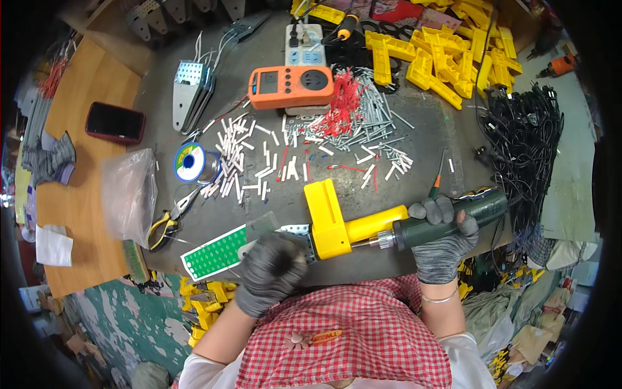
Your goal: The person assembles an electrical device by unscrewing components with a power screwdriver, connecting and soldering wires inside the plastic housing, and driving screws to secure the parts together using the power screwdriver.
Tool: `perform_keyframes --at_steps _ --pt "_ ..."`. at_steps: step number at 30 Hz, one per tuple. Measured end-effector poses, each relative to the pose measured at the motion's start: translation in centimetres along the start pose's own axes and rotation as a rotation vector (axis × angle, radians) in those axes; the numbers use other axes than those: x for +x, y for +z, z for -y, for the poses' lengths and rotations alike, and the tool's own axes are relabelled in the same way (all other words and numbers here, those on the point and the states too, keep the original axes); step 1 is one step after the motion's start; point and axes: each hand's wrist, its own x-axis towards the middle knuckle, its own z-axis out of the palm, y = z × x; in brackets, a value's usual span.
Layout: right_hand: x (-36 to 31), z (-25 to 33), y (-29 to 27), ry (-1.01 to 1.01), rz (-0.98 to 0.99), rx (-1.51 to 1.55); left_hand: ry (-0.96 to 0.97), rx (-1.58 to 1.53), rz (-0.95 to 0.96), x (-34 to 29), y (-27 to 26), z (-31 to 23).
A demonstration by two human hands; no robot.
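Note:
In a grey knit glove, my left hand (272,264) is closed round the metal end of a tool with a yellow plastic T-shaped handle (329,223). A flat plate with a green patterned face (217,253) sticks out to the left of that hand. My right hand (447,233), also gloved, grips a dark green electric screwdriver (447,217) lying level. Its bit reaches left to the lower side of the yellow handle; whether it sits in a screw I cannot tell. Just beyond my right hand lies a small screwdriver with an orange-green grip (435,187).
White sleeve pieces (236,152), screws (382,123) and red bits (343,104) lie beyond the handle, near an orange meter (291,87). Yellow shells (447,58) and black cords (521,129) fill the right. Pliers (170,223), solder (194,162) and a phone (115,123) lie left.

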Motion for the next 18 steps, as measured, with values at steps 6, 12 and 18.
perform_keyframes --at_steps 6,12,18 --pt "0.3 0.1 -0.9 0.013 0.021 0.002 0.132 -0.010 0.128 -0.2 0.5 0.5" --pt "0.1 -0.3 0.3 -0.006 -0.014 0.015 0.044 0.015 0.118 -0.2 0.4 0.1" --pt "0.1 -0.4 -0.2 -0.014 -0.032 0.013 0.061 -0.029 0.122 -0.3 0.4 0.3"
